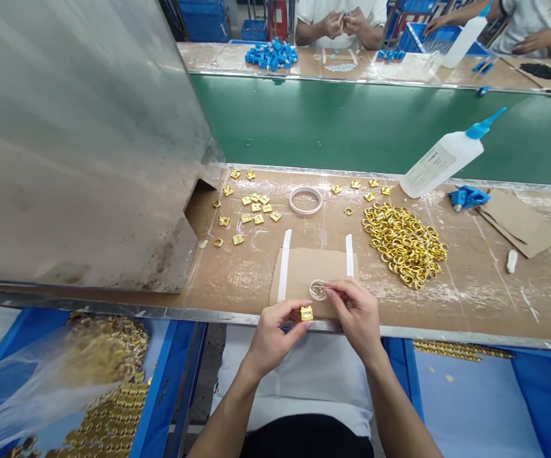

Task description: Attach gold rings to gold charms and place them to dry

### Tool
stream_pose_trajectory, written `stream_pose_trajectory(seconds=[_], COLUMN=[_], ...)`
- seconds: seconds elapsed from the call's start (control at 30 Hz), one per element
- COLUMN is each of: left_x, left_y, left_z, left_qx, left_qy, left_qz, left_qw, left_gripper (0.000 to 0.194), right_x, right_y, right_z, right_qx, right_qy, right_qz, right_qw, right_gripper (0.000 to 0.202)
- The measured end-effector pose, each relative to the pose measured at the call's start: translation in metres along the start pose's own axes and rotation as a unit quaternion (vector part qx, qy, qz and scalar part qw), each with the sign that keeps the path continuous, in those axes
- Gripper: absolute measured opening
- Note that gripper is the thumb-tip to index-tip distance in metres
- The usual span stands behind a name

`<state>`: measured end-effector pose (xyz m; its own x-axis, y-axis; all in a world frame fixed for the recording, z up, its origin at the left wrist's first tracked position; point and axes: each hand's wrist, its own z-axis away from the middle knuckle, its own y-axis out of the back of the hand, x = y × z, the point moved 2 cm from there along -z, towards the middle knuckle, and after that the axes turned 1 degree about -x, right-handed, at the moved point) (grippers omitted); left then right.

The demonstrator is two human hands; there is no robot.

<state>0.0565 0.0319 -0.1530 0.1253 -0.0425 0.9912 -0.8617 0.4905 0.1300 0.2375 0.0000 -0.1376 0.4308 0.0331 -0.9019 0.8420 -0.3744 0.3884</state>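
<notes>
My left hand (278, 334) pinches a small square gold piece (306, 313) between thumb and fingertips, just over the table's front edge. To its right, my right hand (355, 313) holds a thin stick (324, 287) in a pinch, its tip over a small round clear dish (317, 291). The dish rests on a cardboard pad (299, 270) fixed with white tape strips. A pile of gold rings (404, 245) lies to the right of the pad. Several square gold pieces (256, 207) are scattered at the upper left, near a white tape roll (305, 200).
A metal panel (79, 146) stands at the left. A white bottle with a blue nozzle (440, 163), blue clips (467, 197) and cardboard sheets (521, 222) are at the right. Blue trays (161, 381) flank my lap. Other people's hands (345, 24) work across the green conveyor (313, 124).
</notes>
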Motion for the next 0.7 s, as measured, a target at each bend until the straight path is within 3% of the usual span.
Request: stream_pose_trajectory(seconds=[0.13, 0.33, 0.47, 0.7], left_x=[0.001, 0.001, 0.0, 0.002], left_y=[0.003, 0.004, 0.004, 0.004], left_z=[-0.001, -0.001, -0.001, -0.004], left_qx=[-0.015, -0.023, -0.03, -0.061], left_qy=[-0.002, -0.009, -0.009, 0.018], left_qz=[0.0, -0.005, -0.013, -0.011], left_qw=[1.0, 1.0, 0.999, 0.998], left_gripper=[0.024, 0.023, 0.023, 0.024], right_x=[-0.001, 0.012, 0.011, 0.004], right_y=[0.0, 0.002, 0.003, -0.001], right_z=[0.0, 0.005, 0.001, -0.002], right_qx=[0.013, 0.004, 0.003, 0.032], right_qy=[0.022, -0.017, 0.011, 0.042], right_qz=[0.001, -0.048, -0.04, -0.012], right_qw=[1.0, 0.999, 0.999, 0.999], right_gripper=[0.019, 0.023, 0.013, 0.014])
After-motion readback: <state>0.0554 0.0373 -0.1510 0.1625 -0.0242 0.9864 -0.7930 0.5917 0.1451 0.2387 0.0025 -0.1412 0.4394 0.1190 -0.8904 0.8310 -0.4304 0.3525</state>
